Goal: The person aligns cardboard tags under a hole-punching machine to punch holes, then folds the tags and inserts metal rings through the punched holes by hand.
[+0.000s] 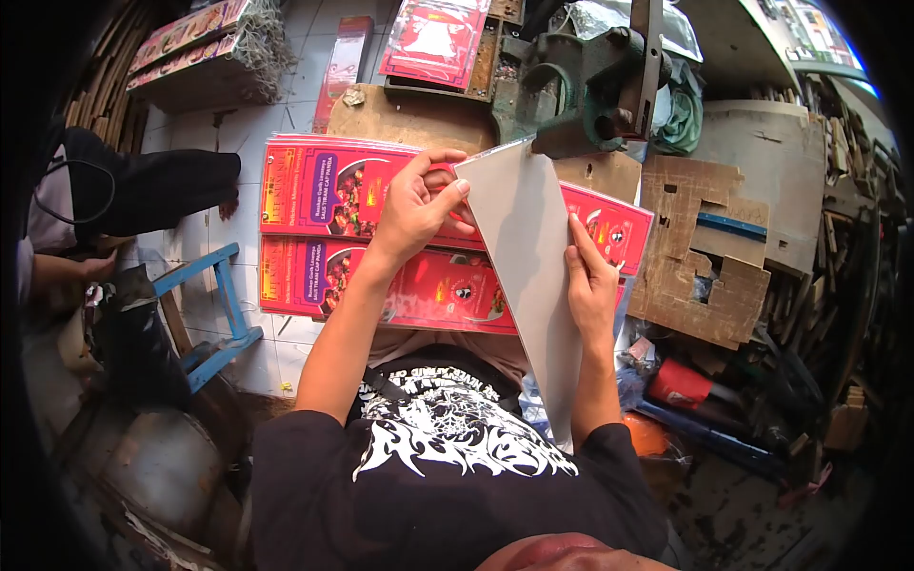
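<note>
A long grey cardboard sheet [524,219] is held up at a slant in front of my chest, its plain face showing and its lower end near my shirt. My left hand [424,202] pinches its upper left edge, thumb in front and fingers partly behind. On the right edge, my right hand [594,281] grips lower down, with fingertips on the grey face. Beneath lie red printed cardboard sheets: an upper stack [305,186] and a lower stack [290,276], both with food pictures. The sheet hides part of both stacks.
A green cast-metal machine [571,90] stands beyond the stacks, beside another red printed stack [438,38]. Worn brown board [657,285] and scrap wood lie right. At left are a blue metal frame [224,295], boxes [190,57] and another person's leg [162,181].
</note>
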`<state>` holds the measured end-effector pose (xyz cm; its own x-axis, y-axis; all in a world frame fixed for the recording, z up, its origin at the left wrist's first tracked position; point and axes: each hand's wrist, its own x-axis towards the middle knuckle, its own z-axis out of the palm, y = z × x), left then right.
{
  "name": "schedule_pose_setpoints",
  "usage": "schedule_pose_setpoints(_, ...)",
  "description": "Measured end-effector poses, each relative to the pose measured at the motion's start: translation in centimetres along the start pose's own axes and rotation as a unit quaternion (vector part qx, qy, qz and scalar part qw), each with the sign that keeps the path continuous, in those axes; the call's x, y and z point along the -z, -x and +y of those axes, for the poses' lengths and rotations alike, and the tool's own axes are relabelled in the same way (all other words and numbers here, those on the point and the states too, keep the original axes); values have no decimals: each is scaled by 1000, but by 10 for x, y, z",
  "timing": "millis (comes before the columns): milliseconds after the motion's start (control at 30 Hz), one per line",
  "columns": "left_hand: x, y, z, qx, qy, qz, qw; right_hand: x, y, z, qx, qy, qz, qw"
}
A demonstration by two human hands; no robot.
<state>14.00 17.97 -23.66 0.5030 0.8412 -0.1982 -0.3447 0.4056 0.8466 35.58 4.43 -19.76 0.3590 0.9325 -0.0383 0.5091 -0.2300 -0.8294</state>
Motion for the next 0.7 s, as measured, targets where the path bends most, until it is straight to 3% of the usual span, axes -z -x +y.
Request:
schedule_pose_setpoints(233, -4, 2, 1, -22, -16, 9, 1000, 0, 1, 2, 35, -12, 16, 999)
schedule_pose_setpoints(400, -6, 4, -2, -42, -34, 15, 998, 4, 2, 3, 2, -7, -4, 1000)
schedule_pose_setpoints(500, -7, 5, -3, -43, -38, 23, 998, 3, 1, 8, 50, -10, 15, 999)
schedule_pose_setpoints(700, -3, 5, -7, -49, -35, -1, 998, 6, 4, 4, 55, -1, 17, 998)
